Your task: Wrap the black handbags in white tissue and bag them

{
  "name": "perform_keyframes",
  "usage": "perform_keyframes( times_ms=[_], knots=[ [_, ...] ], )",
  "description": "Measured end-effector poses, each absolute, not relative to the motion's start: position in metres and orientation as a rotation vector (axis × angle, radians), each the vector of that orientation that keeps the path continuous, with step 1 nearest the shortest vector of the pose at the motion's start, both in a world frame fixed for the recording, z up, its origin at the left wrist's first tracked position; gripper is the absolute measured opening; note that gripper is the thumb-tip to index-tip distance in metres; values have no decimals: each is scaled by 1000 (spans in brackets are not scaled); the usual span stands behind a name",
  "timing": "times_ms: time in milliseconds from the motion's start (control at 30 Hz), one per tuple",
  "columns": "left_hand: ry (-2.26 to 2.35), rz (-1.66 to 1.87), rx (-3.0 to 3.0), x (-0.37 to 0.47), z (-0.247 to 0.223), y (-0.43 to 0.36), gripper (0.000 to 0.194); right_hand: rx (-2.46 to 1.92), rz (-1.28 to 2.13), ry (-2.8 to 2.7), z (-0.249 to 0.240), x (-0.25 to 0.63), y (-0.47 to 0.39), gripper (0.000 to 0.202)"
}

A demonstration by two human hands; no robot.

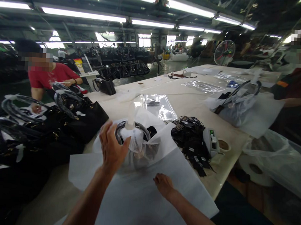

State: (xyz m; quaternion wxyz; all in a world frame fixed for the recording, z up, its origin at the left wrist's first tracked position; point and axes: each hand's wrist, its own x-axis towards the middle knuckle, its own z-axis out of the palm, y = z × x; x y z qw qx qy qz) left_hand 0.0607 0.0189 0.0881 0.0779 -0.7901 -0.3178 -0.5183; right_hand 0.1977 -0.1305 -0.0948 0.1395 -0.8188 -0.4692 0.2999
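A bag wrapped in clear plastic and white tissue (140, 156) stands on the table in front of me, its film-covered dark handles (120, 129) pointing up. My left hand (112, 146) is raised at the bag's left side, fingers and thumb spread, with nothing held in it. Below and to the right of the bag, my right hand (163, 184) is closed over a large white sheet (145, 197); whether its fingers pinch the sheet's surface or something small is hidden. The sheet spreads under and in front of the bag.
Black handbags (88, 122) crowd the left, beside a person in red (53, 74). Dark tags (189, 138) and a tape roll (223, 146) lie right of the bag. Clear plastic (158, 104) lies behind it. Another person (299, 81) stands right, near a wrapped bag (236, 109).
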Motion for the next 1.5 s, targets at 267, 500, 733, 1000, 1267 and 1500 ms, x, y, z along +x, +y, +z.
perform_keyframes(
  times_ms=[267,500,733,1000,1267,1500],
  knots=[
    [-1782,-1371,-3224,104,142,59,38,-2289,930,-1474,-110,208,-184,24],
    [-1862,-1953,-2914,121,153,34,32,-2064,817,-1534,-95,242,-178,25],
    [-1900,-1549,-3036,138,154,-14,34,-1253,148,-1684,-22,244,-152,34],
    [-1850,-1324,-2511,41,95,-70,57,-808,109,-2145,27,205,-96,44],
    [-2034,-84,-2633,14,36,-140,18,-714,159,-2216,19,208,-103,48],
    [-1837,-268,-2983,100,-10,-172,19,-719,149,-2618,-10,246,-129,41]
  ],
)
